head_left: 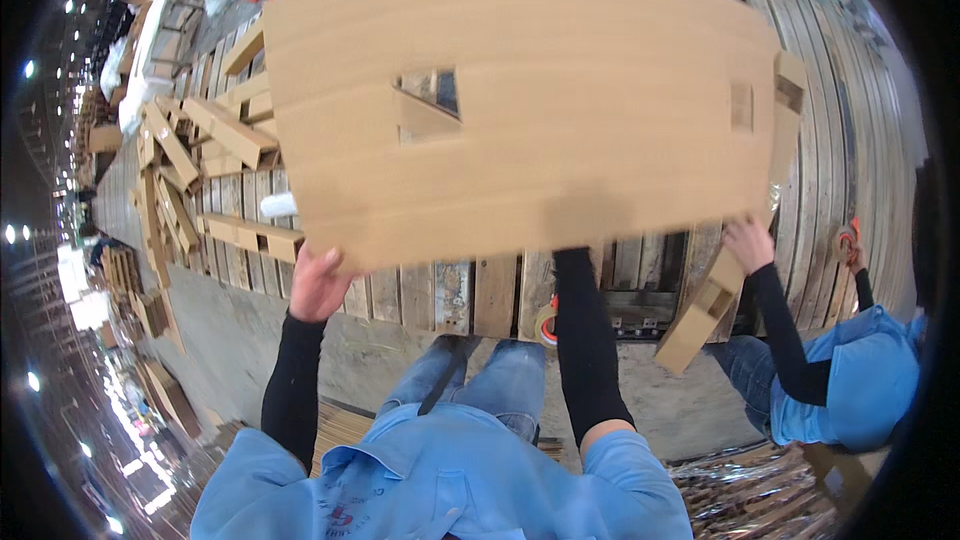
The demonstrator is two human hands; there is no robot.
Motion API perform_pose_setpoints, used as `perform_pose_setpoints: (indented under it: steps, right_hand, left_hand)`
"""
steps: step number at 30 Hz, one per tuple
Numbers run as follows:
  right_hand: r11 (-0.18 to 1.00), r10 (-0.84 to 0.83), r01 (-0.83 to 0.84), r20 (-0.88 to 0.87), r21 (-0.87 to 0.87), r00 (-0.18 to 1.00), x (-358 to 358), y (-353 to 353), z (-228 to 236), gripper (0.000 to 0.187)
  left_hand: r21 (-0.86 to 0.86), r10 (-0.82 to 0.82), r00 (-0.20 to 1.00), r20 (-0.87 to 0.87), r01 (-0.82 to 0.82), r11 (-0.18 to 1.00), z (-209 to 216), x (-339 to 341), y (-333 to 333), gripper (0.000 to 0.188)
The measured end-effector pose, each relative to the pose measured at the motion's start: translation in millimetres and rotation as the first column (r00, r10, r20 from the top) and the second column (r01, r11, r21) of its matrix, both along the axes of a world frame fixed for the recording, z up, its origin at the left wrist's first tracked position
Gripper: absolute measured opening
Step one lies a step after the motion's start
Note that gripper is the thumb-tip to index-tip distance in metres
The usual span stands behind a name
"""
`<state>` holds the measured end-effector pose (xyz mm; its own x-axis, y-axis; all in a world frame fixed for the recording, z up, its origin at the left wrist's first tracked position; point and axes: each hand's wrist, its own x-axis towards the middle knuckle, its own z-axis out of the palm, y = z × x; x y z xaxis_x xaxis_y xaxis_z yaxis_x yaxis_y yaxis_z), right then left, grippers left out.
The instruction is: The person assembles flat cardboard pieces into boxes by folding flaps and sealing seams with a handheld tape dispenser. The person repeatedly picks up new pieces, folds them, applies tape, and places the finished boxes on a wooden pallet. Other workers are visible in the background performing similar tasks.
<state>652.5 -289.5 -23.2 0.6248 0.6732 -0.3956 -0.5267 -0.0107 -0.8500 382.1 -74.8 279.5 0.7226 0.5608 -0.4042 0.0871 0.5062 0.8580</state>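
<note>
A large flat cardboard sheet (600,90) with two small cut-outs spans the space in front of me, raised over the slatted wooden surface. My left hand (321,283) grips its near left corner, thumb on the upper face and fingers underneath. My right forearm, in a black sleeve (582,330), reaches to the sheet's near edge; the hand itself is hidden under the cardboard. A roll of tape (547,322) with an orange rim shows beside that forearm.
Long folded cardboard pieces (230,132) lie piled on the wooden slats (420,295) at left. To the right, a co-worker's hand (750,243) is at a cardboard piece (697,315); their other hand (856,258) is by an orange tape roll (845,242). Another person's hands show at far left.
</note>
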Motion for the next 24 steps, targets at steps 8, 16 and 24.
perform_pose_setpoints:
  steps: [8,16,24]
  right_hand:
    - [0.935,-0.336,0.353,-0.420,-0.039,0.843,-87,-202,89,0.057]
    - [0.911,-0.316,0.402,-0.461,0.097,0.829,-81,-189,151,0.058]
    - [0.955,0.193,-0.221,-0.154,-0.195,0.969,-74,-123,177,0.047]
  left_hand:
    - [-0.347,0.227,0.913,-0.339,-0.346,0.872,16,-330,-73,0.063]
    - [-0.564,0.100,0.902,-0.420,-0.346,0.750,-108,-477,-80,0.051]
    - [-0.043,0.468,0.662,-0.585,-0.602,0.797,-188,-495,17,0.053]
